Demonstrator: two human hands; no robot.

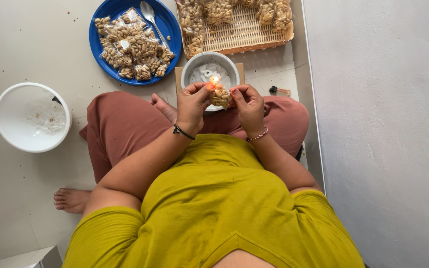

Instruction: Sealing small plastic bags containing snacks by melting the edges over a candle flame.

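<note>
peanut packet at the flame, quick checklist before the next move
1. Both hands on packet: left hand and right hand pinch the small peanut packet: ok.
2. Flame at the packet's top edge: ok.
3. Fingers away from the flame: left fingertips very close: not ok.
4. Grey bowl directly under the flame: ok.
5. Packet sealed: cannot tell.
6. Room on the blue plate for finished packets: ok.

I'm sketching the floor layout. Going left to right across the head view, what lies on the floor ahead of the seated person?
White bowl → blue plate of packed nuts → small grey bowl with the flame → woven tray → small dark-capped bottle.
</note>
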